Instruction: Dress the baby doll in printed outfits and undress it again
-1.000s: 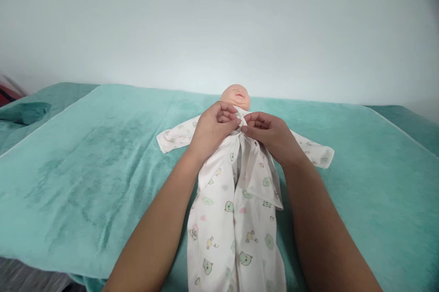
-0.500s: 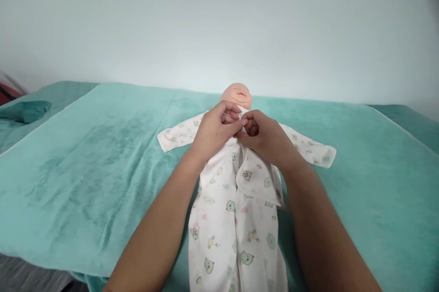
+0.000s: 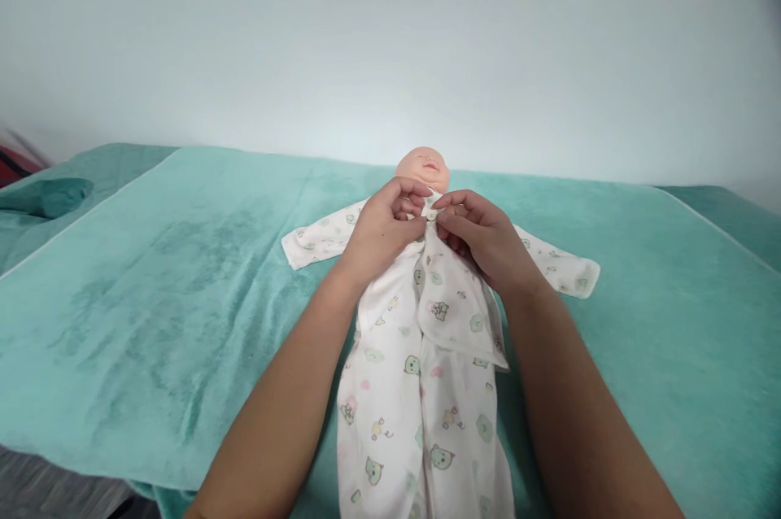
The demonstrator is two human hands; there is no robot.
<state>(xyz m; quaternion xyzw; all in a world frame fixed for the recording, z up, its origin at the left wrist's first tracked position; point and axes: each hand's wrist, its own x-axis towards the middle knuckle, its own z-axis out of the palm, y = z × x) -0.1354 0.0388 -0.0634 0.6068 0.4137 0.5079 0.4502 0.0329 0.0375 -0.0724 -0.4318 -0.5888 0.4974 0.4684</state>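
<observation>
A baby doll [image 3: 422, 165] lies on its back, its head toward the wall. It wears a white baby shirt [image 3: 460, 283] printed with green and pink animals, over matching trousers [image 3: 384, 421]. At the collar a small round button [image 3: 431, 216] shows between my two hands. My left hand [image 3: 387, 222] grips the cloth to the left of the button, fingers curled at the neckline. From the other side my right hand [image 3: 485, 234] pinches the shirt's front edge, thumb and forefinger close to the button. Below the chest the shirt front hangs loose over the trousers.
Both shirt sleeves [image 3: 323, 236] stretch out sideways over the green plush cover [image 3: 183, 299]. A white wall [image 3: 390, 47] rises behind the padded surface. Folded green cloth [image 3: 45, 198] lies at the far left, and the floor [image 3: 54, 486] shows at the lower left.
My right hand's fingers have moved slightly up and apart from my left thumb. The button at the collar has come into view, and the shirt front lies flatter below it.
</observation>
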